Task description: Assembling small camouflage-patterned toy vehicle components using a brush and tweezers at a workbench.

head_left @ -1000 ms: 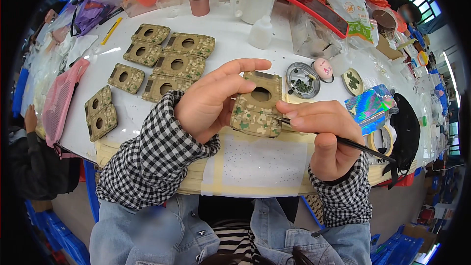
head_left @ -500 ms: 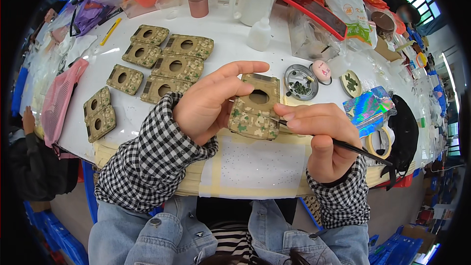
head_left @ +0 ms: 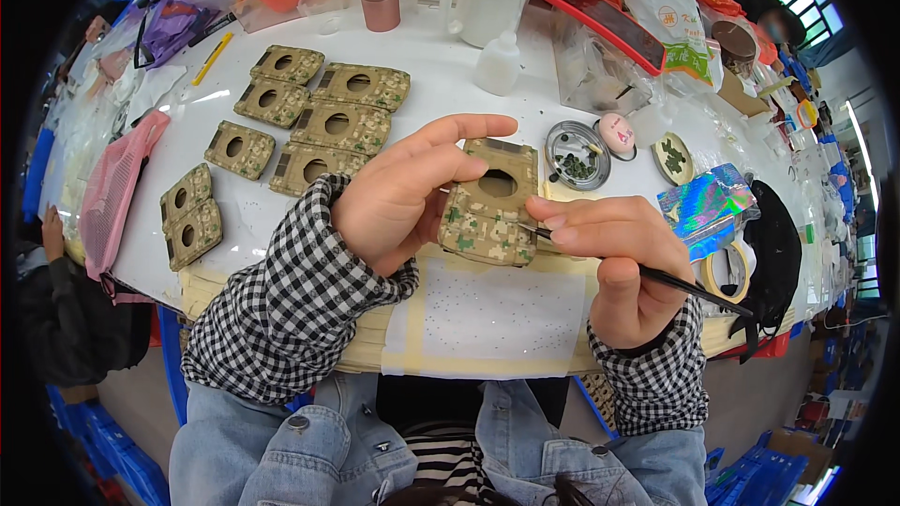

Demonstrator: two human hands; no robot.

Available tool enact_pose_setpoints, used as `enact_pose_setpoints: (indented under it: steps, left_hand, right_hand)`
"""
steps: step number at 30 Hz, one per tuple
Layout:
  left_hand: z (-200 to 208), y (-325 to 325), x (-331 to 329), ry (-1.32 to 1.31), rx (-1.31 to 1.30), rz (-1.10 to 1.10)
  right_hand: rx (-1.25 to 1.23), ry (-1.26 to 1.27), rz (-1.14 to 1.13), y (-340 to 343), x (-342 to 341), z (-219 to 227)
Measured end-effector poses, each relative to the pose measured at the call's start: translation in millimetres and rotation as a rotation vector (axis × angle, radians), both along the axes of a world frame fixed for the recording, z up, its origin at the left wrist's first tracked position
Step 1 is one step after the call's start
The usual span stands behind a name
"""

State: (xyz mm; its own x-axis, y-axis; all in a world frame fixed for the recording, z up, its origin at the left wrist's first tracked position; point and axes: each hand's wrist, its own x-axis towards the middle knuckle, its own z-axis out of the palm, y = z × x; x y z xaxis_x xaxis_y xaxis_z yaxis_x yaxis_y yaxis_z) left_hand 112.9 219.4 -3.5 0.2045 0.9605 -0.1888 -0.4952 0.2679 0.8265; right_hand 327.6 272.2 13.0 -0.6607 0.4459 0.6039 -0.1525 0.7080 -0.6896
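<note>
My left hand (head_left: 389, 192) grips a camouflage-painted model tank hull (head_left: 489, 225) by its left side, thumb near the round hole in its top and index finger stretched out beyond its far end. Black tweezers (head_left: 670, 279) lie in my right hand (head_left: 619, 258), pinched close to their tip. That tip touches the hull's right side, just below the round hole. Whether it grips a small part is too fine to tell. Underneath, a white paper sheet (head_left: 497, 323) taped to the table carries many tiny dark specks.
Several similar hulls (head_left: 339, 124) lie at the left. A round metal dish (head_left: 577, 157) with small dark green parts and a lid (head_left: 672, 159) with a green piece sit at the right. Farther back stand a white mug (head_left: 497, 0), a squeeze bottle (head_left: 499, 66) and a red-cased phone (head_left: 605, 23).
The view has shifted very slightly. Both hands, the hull and the tweezers keep nearly the same positions.
</note>
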Motion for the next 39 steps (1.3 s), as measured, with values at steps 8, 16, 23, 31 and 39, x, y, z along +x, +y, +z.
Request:
enact_pose_setpoints:
  steps: [8,16,23,31,39]
  left_hand:
    - [-4,2,-3,0.078,0.009,0.040]
    - [-2,2,-1,0.199,0.083,0.307]
    - [-6,8,-6,0.037,0.033,0.219]
    - [-5,8,-3,0.047,0.042,0.217]
    - [4,2,0,0.122,0.053,0.084]
  right_hand:
    - [-0.051,0.128,-0.095,3,7,-4]
    - [0.251,-0.183,-0.432,9,10,11]
    - [0.380,-0.425,-0.450,16,13,-3]
    - [0.360,-0.410,-0.446,15,11,-5]
    - [0.129,-0.057,-0.520,-1,17,21]
